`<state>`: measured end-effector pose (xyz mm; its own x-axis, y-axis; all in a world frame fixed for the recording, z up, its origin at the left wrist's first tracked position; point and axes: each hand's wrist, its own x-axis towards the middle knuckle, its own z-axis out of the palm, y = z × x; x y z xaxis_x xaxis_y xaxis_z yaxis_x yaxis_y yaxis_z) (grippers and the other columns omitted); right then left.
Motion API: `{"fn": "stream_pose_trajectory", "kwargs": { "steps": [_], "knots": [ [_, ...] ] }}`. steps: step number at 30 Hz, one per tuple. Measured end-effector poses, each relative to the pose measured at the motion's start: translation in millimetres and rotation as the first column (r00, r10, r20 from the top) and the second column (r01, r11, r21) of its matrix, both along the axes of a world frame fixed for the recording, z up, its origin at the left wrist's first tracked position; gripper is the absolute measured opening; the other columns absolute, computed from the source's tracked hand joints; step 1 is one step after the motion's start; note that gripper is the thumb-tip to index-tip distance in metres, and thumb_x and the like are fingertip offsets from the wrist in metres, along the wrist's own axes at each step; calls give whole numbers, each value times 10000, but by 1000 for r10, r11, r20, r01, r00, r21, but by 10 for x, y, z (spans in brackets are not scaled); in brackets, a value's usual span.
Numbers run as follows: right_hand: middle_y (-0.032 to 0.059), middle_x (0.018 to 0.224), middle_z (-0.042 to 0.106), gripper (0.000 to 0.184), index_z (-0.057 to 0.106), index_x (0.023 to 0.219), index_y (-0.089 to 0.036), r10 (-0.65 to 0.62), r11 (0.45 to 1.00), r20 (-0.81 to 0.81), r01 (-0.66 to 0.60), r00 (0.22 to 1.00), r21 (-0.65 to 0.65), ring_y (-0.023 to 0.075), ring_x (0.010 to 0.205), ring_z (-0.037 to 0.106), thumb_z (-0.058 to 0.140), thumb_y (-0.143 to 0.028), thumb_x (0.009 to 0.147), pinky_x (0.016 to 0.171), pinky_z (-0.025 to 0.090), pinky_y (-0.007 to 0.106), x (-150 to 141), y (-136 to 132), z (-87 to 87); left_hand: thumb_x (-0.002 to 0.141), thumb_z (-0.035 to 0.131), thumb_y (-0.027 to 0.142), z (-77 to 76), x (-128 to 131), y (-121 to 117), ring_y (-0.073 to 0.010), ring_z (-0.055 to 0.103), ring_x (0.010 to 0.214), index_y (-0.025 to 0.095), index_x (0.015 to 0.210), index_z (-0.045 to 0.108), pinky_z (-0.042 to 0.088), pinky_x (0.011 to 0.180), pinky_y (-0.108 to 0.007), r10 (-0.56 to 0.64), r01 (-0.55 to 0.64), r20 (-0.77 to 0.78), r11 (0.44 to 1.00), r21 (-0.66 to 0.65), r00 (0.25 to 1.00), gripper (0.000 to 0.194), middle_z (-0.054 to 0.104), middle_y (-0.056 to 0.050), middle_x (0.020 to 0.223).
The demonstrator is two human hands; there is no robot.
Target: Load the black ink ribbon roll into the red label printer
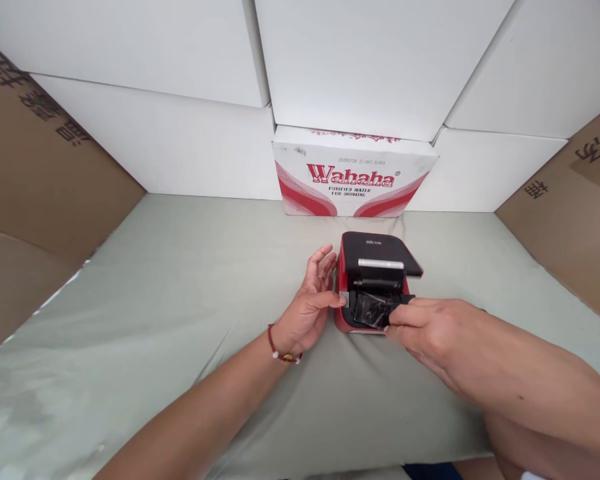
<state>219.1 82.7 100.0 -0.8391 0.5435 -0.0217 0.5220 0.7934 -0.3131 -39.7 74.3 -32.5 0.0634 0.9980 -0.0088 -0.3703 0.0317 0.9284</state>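
A small red and black machine, which looks like a label printer [375,250], stands on the cloth with its black lid tilted up. My left hand [313,300] is at its left side, thumb on a grey tab at the front corner and fingers along the red wall. In my right hand [425,323], a shiny black cartridge-like piece [373,311] is pinched at its right end, over the front opening of the machine. My right fingertips partly cover that piece. I cannot tell whether it is seated or loose.
Behind the machine stands a white and red Wahaha water carton [353,180]. White boxes [155,140] form the back wall. Brown cardboard panels [45,173] flank the left and right sides. A pale green cloth [180,267] with wrinkles covers the table.
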Motion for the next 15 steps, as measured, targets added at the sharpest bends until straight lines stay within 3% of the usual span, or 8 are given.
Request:
{"fn": "stream_pose_trajectory", "kwargs": {
  "steps": [3,5,8,9,11,13,15],
  "knots": [
    [43,956,819,413,855,1002,-292,40,999,21,-39,999,-32,191,756,729,480,-130,1064,655,577,329,6,22,1,813,799,243,-9,56,-12,-277,451,1725,466,1561,504,492,1370,-538,0,-1,11,999,43,1000,834,488,13,1822],
    [50,963,830,383,849,1000,-275,30,999,0,-30,1000,-15,185,748,730,490,-173,1088,660,560,321,7,82,90,860,803,334,-37,91,-25,-285,470,1709,433,1550,508,456,1391,-555,-10,10,11,998,69,1000,757,504,-8,1810],
    [63,1014,849,399,848,1060,-265,-137,984,7,135,991,112,205,792,753,457,-253,1140,707,538,335,-94,241,312,856,842,429,-98,127,-38,-299,432,1727,385,1556,510,387,1426,-554,-17,13,57,997,70,998,775,470,-38,1833],
    [68,994,846,402,844,1051,-257,-223,964,63,210,973,160,217,786,747,451,-237,1135,706,518,345,-169,302,377,841,862,437,-112,135,-38,-301,408,1738,374,1556,515,356,1440,-548,-15,10,84,998,60,996,797,458,-41,1840],
    [69,942,836,335,826,999,-242,-271,959,271,234,924,160,232,775,737,509,-161,1073,684,468,350,-367,420,446,806,901,431,-118,149,-36,-308,386,1742,362,1546,537,307,1457,-535,-7,3,148,1000,27,989,827,467,-43,1828],
    [81,984,848,297,816,1025,-226,-260,966,466,235,846,112,252,835,762,549,-98,1017,672,428,352,-582,527,416,780,929,406,-99,159,-35,-317,392,1730,355,1523,569,286,1459,-526,2,-1,207,1000,-4,978,827,496,-42,1800],
    [118,1103,865,313,821,1119,-200,-278,958,558,268,782,101,287,952,797,549,-83,1018,684,419,358,-761,621,310,757,947,368,-73,166,-35,-326,396,1721,350,1492,604,275,1459,-522,7,-2,250,1000,-20,968,811,518,-39,1780]
  ]
}}
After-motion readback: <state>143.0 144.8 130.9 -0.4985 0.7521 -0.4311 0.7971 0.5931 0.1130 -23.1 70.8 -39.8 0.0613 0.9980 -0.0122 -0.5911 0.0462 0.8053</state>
